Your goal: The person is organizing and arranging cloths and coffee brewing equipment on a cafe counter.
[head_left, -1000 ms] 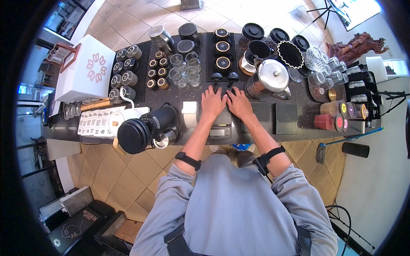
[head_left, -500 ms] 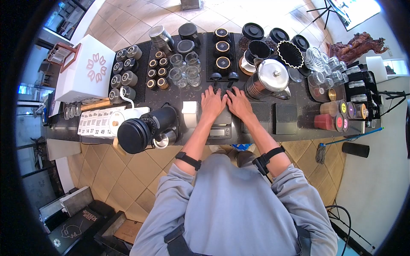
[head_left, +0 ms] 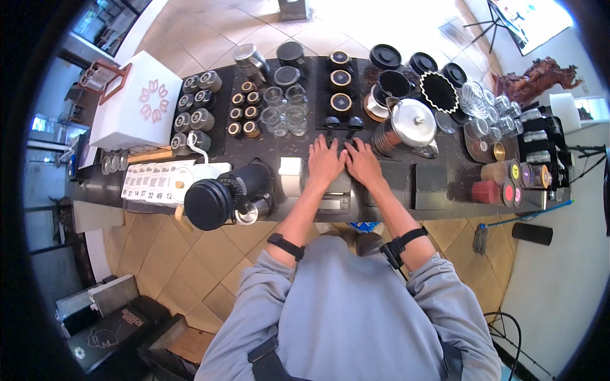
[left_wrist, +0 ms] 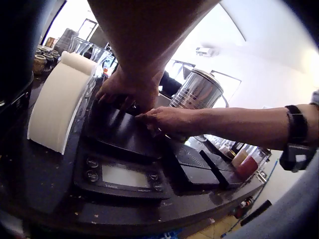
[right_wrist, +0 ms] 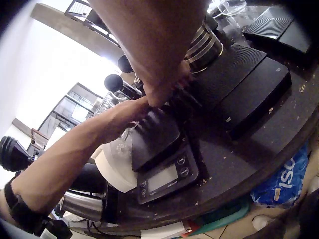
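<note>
Scale [head_left: 333, 193]: black digital scale with a dark platform and a display panel facing you, sitting at the near edge of the dark counter [head_left: 438, 162], centre of the scene. In the right wrist view its display [right_wrist: 163, 179] reads blank, with round buttons on either side.

Your left hand [head_left: 325, 162] lies flat on the far left part of the scale platform, fingers straight and spread, pointing away from you. It grips nothing. Your right hand [head_left: 363, 162] lies just beside it on the far right part of the platform, fingers likewise extended and pressed down, holding nothing. The two hands sit side by side, thumbs nearly touching. The left wrist view shows the same: the left hand [left_wrist: 122, 92] palm-down on the platform, the right hand [left_wrist: 167, 121] reaching in from the right with its fingertips on the top surface.

Surroundings: a white stack of paper filters [head_left: 291, 176] stands just left of the scale. Further left, a black grinder [head_left: 222, 193] lies near the counter edge with a white kettle [head_left: 190, 173] behind it. Just right of your right hand stands a steel French press [head_left: 410, 130]. Two more black scales [head_left: 429, 184] sit to the right along the near edge. Far side of the counter: rows of small jars [head_left: 194, 117], glasses [head_left: 286, 111] and black lidded tins [head_left: 340, 79].
</note>
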Tool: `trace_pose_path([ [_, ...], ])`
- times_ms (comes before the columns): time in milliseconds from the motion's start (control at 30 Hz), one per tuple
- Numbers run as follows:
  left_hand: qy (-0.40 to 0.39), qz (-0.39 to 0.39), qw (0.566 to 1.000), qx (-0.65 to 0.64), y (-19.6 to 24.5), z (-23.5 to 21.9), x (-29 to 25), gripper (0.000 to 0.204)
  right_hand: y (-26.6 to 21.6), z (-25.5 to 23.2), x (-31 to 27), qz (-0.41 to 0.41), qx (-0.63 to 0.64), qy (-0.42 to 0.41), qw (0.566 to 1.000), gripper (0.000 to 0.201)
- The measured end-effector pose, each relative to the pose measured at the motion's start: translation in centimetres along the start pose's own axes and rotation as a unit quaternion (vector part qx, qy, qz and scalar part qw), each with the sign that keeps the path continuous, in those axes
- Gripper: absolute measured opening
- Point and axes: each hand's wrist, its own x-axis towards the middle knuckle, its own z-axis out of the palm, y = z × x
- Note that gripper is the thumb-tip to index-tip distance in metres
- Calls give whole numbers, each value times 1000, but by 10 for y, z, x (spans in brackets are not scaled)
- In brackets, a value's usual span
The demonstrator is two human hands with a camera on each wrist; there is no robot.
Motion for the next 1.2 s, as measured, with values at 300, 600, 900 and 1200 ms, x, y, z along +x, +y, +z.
trace_pose_path([
  [300,-13,64,993,-96,29,-69,-46,52,7,-12,-3,7,65,-35,997,47],
  [600,-129,62,903,-404,20,-102,-123,22,-29,-62,-49,-94,173,32,980,8],
  [900,-149,66,892,-422,13,-79,-129,17,-26,-77,-115,30,285,-119,951,20],
  [1200,-105,97,910,-389,30,-76,-136,13,-14,-80,-150,52,227,-150,961,37],
])
